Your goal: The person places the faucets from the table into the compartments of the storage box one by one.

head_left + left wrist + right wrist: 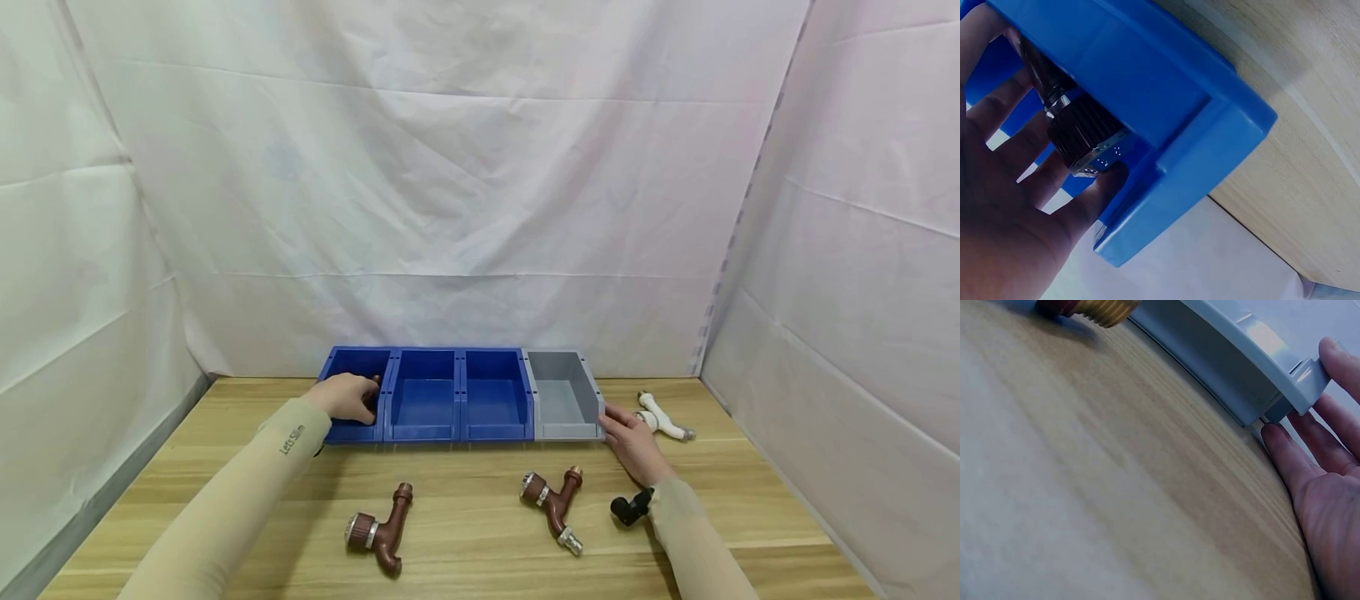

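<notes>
My left hand [347, 397] reaches into the leftmost blue bin [335, 435]. Its fingers curl round a dark brown faucet [1088, 128] inside, the little finger at the knob's chrome cap and the thumb by the pipe. Most of this faucet is hidden from the head view. At the other end of the row, my right hand [632, 442] grips the front corner of the grey bin [566, 432], thumb at the rim and fingers against the outer side. Two more blue bins [424, 433] stand between.
Two brown faucets lie on the wooden table [465, 517]: one at front left [386, 533], another with a metal nozzle [557, 504] right of centre. A black fitting [632, 507] is beside the right wrist. Behind the right hand lies a white faucet [660, 417]. White cloth [465, 208] walls surround the table.
</notes>
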`<state>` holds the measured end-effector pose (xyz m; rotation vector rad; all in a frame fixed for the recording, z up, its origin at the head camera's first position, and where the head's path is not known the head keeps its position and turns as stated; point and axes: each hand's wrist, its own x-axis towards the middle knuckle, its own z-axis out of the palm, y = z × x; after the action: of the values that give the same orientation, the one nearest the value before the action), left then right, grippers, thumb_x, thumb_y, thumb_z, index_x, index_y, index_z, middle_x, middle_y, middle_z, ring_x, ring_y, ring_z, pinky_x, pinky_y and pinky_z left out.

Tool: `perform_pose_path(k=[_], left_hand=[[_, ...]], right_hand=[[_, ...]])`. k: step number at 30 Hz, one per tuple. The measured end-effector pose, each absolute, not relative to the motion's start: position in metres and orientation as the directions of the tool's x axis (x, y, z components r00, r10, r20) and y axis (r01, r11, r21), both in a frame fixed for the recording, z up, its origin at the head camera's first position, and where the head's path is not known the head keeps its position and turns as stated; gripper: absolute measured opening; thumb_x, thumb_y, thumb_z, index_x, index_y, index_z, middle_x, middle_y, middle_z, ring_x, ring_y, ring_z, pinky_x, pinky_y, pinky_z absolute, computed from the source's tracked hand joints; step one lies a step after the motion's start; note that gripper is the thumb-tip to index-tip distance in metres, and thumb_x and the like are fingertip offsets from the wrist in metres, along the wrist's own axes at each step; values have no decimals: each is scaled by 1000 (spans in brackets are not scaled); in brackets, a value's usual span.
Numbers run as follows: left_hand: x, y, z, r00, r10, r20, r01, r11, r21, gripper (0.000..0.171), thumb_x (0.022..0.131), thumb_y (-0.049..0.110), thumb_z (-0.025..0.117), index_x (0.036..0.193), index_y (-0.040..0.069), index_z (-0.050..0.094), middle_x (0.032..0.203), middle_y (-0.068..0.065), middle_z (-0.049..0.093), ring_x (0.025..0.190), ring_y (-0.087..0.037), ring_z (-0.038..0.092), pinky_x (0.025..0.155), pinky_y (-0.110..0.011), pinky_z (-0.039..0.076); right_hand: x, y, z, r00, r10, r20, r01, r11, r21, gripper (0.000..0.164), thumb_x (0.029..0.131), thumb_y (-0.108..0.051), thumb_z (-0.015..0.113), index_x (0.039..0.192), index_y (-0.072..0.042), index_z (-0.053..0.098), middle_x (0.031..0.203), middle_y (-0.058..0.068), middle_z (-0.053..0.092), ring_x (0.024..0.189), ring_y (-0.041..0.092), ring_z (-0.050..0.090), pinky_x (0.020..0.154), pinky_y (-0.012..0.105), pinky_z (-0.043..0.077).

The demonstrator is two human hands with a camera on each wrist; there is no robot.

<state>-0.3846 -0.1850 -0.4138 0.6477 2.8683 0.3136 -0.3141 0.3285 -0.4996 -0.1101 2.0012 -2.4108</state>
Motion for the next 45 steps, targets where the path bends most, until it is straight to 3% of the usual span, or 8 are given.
perform_pose_path(k=[9,17,25,45], left_hand=[[-384,-186,-416,-888,437,-141,393,882,259,51,76,22,77,122,5,65,107,-7,65,83,-20,55,74,-41,47],[-381,-186,-416,-887,437,-146,392,883,259,57,77,21,76,128,0,61,121,-16,63,99,-28,60,81,-46,49],[-383,-187,-416,-887,438,-146,396,885,247,54,77,22,76,126,2,62,117,-14,64,94,-25,60,77,-44,49],[-378,-182,-416,-892,430,-137,400,894,203,56,78,22,78,127,0,61,122,-18,63,105,-34,61,82,-48,50]], right_hand=[[-312,328,-499,-997,-62,46,-35,-176,-984,57,101,-10,53,148,9,27,148,23,32,118,10,52,94,24,45],[-313,326,-497,-997,-61,41,-29,-177,-984,57,101,-10,53,148,8,27,148,23,33,118,10,53,94,24,45],[-314,326,-498,-998,-57,38,-27,-182,-983,58,100,-11,55,148,7,28,149,24,30,121,14,51,93,24,46],[-311,327,-500,-998,-39,52,-44,-182,-982,58,100,-12,55,148,8,28,144,19,37,121,14,51,93,25,46]])
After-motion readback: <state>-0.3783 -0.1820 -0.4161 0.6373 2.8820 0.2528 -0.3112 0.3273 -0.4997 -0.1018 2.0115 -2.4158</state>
